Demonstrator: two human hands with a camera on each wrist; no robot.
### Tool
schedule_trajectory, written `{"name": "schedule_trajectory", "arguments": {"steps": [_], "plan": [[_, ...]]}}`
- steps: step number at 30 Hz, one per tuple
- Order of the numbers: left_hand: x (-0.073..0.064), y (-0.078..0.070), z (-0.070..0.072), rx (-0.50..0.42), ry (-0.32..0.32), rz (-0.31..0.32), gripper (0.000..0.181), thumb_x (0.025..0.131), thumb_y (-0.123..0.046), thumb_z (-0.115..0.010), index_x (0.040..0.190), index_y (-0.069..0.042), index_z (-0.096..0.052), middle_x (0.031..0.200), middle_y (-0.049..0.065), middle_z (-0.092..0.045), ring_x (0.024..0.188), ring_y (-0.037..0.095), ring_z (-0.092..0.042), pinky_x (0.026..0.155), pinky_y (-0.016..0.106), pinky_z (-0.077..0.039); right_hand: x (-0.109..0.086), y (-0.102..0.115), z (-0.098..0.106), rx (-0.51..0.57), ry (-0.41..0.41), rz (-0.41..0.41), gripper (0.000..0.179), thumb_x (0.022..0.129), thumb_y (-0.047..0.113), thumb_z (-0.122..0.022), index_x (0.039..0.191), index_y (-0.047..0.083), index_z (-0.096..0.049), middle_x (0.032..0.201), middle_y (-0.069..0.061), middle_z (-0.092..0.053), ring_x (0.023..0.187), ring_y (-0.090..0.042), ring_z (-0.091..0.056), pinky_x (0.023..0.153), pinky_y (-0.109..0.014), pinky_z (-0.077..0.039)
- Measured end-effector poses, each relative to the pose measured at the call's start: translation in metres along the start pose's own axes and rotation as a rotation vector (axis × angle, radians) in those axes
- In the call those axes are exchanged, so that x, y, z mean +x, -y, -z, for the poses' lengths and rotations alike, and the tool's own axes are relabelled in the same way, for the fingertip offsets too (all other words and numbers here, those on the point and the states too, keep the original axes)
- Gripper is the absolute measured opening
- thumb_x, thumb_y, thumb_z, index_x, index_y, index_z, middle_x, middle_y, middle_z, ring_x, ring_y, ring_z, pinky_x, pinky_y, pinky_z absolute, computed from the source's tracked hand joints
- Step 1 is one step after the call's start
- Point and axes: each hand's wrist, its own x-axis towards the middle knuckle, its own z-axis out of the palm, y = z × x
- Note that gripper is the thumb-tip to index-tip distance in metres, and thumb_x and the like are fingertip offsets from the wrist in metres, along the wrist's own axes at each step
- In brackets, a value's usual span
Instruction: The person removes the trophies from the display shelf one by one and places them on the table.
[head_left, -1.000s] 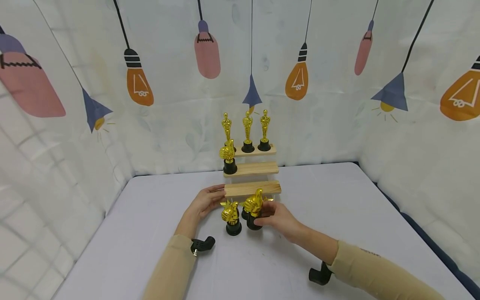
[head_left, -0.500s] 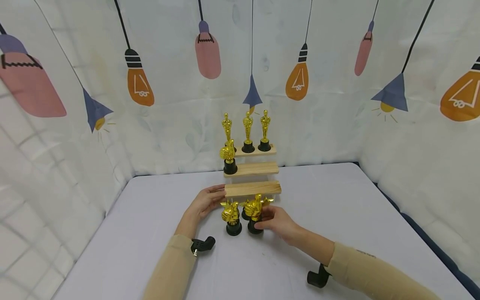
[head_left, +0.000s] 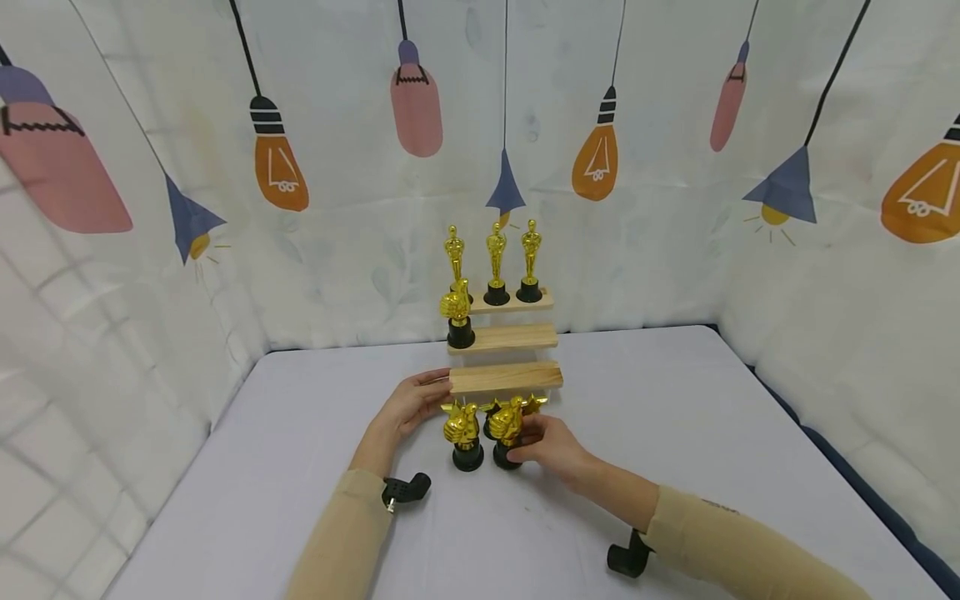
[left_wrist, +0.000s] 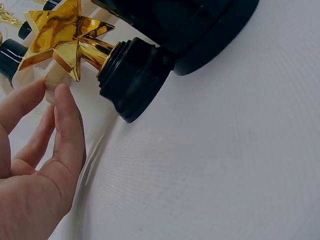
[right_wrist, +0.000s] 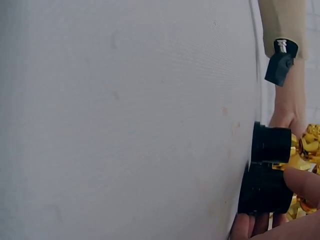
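Note:
My right hand point(head_left: 553, 446) grips a gold thumbs-up trophy point(head_left: 506, 423) by its black base point(right_wrist: 265, 191), upright and low at the tabletop. Left of it stands a matching thumbs-up trophy point(head_left: 461, 427). Gold star trophies point(head_left: 533, 405) are partly hidden behind this pair; one star trophy point(left_wrist: 60, 37) shows large in the left wrist view. My left hand point(head_left: 408, 403) pinches the left end of the lowest step of a three-step wooden display stand point(head_left: 506, 377). Another thumbs-up trophy point(head_left: 455, 308) stands at the left of the middle step.
Three gold figure statuettes point(head_left: 496, 258) line the top step. A white cloth covers the table point(head_left: 645, 400). Behind rises a fabric backdrop point(head_left: 337, 275) printed with lamps. Wrist cameras point(head_left: 628, 560) stick out below both sleeves.
The right hand has lowered the thumbs-up trophy and shifted it slightly left, beside the matching one. More of the star trophies shows behind it. The left hand stays in place.

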Motion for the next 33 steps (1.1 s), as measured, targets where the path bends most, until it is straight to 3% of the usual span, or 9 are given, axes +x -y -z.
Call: {"name": "schedule_trajectory", "arguments": {"steps": [19,25,33], "plan": [[0.0,-0.001,0.0,-0.003,0.009,0.0,0.052,0.1,-0.002,-0.066,0.147,0.008,-0.047,0.139,0.028,-0.055,0.104,0.022,-0.069,0.087,0.032,-0.059,0.001,0.002,-0.003,-0.044,-0.022,0.027,0.056,0.076,-0.005,-0.086,0.126,-0.009,-0.06,0.111,-0.012,-0.066,0.102,-0.025,-0.062,0.085,-0.036,-0.056],[0.0,-0.001,0.0,-0.006,0.007,0.003,0.051,0.1,-0.002,-0.066,0.147,0.006,-0.048,0.14,0.027,-0.055,0.105,0.022,-0.068,0.088,0.031,-0.059,-0.002,0.001,0.002,-0.05,-0.033,0.038,0.055,0.076,-0.004,-0.087,0.124,-0.007,-0.061,0.112,-0.012,-0.065,0.104,-0.028,-0.061,0.087,-0.038,-0.055],[0.0,-0.001,0.0,-0.001,0.015,0.004,0.052,0.1,-0.003,-0.067,0.147,0.007,-0.048,0.141,0.028,-0.055,0.106,0.022,-0.068,0.089,0.032,-0.059,-0.009,0.005,0.015,-0.03,-0.008,0.086,0.046,0.078,-0.004,-0.085,0.118,-0.005,-0.063,0.111,-0.017,-0.065,0.095,-0.024,-0.062,0.082,-0.033,-0.056]]}}
